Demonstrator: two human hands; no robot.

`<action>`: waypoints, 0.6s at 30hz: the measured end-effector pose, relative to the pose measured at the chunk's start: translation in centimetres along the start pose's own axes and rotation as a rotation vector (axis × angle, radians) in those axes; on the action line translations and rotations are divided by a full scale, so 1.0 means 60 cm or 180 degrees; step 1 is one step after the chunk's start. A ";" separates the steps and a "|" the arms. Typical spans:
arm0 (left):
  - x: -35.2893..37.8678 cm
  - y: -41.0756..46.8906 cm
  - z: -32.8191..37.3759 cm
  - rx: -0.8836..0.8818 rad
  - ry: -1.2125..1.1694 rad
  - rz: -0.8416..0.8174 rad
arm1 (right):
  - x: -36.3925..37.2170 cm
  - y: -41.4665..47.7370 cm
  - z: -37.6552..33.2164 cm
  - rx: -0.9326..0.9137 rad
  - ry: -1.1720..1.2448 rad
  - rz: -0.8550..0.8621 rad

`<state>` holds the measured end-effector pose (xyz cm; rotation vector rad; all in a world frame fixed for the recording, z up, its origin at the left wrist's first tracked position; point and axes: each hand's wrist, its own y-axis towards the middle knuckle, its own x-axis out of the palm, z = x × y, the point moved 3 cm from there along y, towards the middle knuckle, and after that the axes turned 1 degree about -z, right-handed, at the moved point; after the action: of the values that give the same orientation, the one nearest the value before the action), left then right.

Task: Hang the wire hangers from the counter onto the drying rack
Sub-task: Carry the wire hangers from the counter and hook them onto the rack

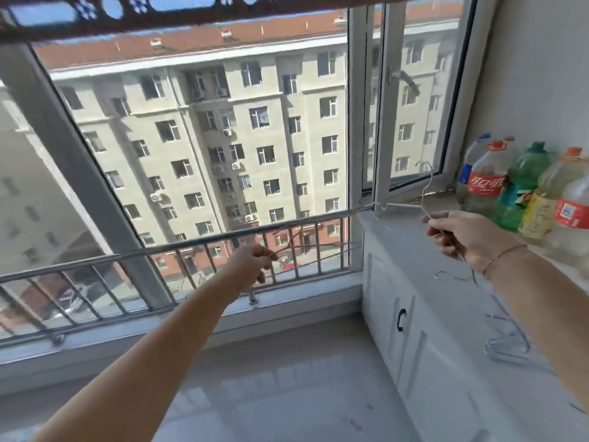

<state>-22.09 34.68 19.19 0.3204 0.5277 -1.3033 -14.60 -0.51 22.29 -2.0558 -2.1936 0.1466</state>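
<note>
Pinches a thin reddish wire hanger [306, 247] in the left grip [251, 263], fingers curled round it, close by the drying rack bar [191, 244] across the window; cannot tell whether touching the bar; holds a pale wire hanger [430, 183] in the right grip [462, 234], fingers closed on its lower part, hook uppermost, above the white worktop [398, 237]; beneath the right forearm, a loose hanger [452, 277] and a hanger cluster [506, 349] flat on the worktop; plastic bottles [487, 183] upright along the wall.
</note>
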 end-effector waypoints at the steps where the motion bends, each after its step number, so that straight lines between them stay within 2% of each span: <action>1: -0.021 -0.014 -0.008 0.0016 -0.0018 0.0017 | 0.022 -0.003 -0.003 -0.0018 -0.0019 -0.0081; 5: -0.103 -0.073 -0.044 0.0087 0.0035 0.0109 | 0.134 -0.029 -0.009 -0.0033 -0.0113 -0.0493; 8: -0.154 -0.113 -0.077 0.0014 -0.0068 -0.0040 | 0.243 -0.074 -0.003 0.0046 -0.0159 -0.1090; 14: -0.238 -0.196 -0.129 0.0034 -0.0446 -0.0555 | 0.463 -0.191 0.051 0.0590 -0.0006 -0.2272; 18: -0.293 -0.239 -0.163 0.0066 -0.0388 -0.0476 | 0.576 -0.277 0.082 0.0850 0.0088 -0.2876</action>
<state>-40.81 50.65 21.42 0.2201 0.4414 -1.4640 -33.89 32.97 21.14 -0.8008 -2.6532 0.2805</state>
